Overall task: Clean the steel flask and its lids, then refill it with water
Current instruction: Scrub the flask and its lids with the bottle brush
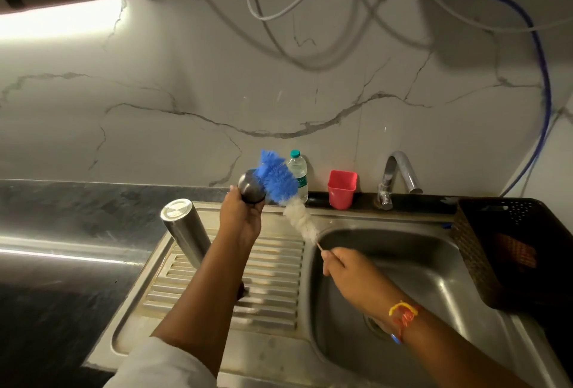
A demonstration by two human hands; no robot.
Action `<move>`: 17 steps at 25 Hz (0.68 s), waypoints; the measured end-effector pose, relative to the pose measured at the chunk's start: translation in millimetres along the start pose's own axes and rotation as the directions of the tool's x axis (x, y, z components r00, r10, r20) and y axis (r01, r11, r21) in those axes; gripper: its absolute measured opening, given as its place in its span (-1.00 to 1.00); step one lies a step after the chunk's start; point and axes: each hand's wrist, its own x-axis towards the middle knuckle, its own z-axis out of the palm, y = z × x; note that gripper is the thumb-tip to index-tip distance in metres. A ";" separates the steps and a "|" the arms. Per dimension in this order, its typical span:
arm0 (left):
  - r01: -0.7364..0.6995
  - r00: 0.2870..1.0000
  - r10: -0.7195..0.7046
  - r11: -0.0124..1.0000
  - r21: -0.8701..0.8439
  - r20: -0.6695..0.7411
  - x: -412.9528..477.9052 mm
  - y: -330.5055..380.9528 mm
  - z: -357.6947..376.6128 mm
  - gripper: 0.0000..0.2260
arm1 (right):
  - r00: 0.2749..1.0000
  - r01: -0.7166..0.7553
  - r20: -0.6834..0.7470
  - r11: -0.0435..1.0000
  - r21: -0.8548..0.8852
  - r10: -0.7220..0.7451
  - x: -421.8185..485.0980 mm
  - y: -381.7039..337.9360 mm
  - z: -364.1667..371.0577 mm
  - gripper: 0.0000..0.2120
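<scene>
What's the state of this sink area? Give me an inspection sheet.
Surface: steel drainboard and sink basin, black counter.
Job's things: steel flask stands on the drainboard; lid against blue-and-white brush.
Clutter: plastic bottle, pink cup, dark basket.
Hands: left hand grips lid; right hand pinches brush handle.
Cables: white cables, blue hose on wall.
Surroundings: marble wall, tap.
</scene>
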 end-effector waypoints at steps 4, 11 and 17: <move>0.028 0.999 -0.031 0.988 0.153 0.019 -16.9 -25.2 3.5 -0.71 | 0.999 0.001 -0.039 0.999 0.049 0.001 11.9 -13.0 -7.2 -0.63; 0.071 0.994 -0.082 0.988 0.138 0.073 -25.2 -28.0 7.1 -0.67 | 0.994 -0.046 -0.089 0.995 0.094 0.055 12.9 -7.8 -8.6 -0.66; 0.132 0.991 -0.128 0.972 0.195 -0.032 -19.2 -34.6 -28.7 -0.62 | 0.983 -0.144 -0.084 0.969 0.199 0.163 24.4 21.7 1.6 -0.65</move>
